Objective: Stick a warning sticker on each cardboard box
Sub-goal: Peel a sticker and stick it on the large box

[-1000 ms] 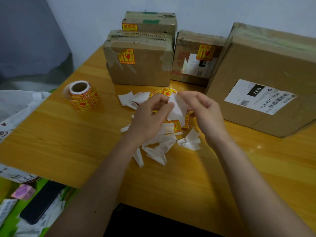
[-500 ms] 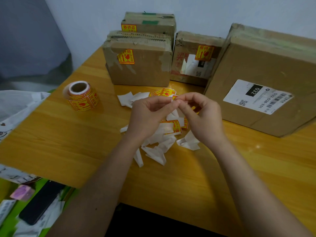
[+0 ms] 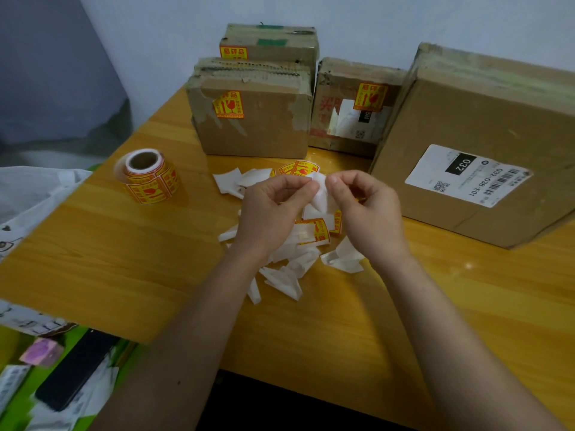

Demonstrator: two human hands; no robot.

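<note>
Several cardboard boxes stand at the back of the wooden table. The front left box, the box behind it and the middle box each carry a yellow-and-red warning sticker. The large box on the right shows only a white shipping label. My left hand and my right hand meet over the table and together pinch a sticker piece whose white backing faces me. A roll of stickers stands to the left.
White backing scraps and loose stickers lie scattered under and around my hands. A white plastic bag hangs over the table's left edge. Below the table's front left lie a black phone and papers.
The white backing that stood spread open between my fingers a second ago is now bunched small. My hands have drawn close together and stay pinching it.
</note>
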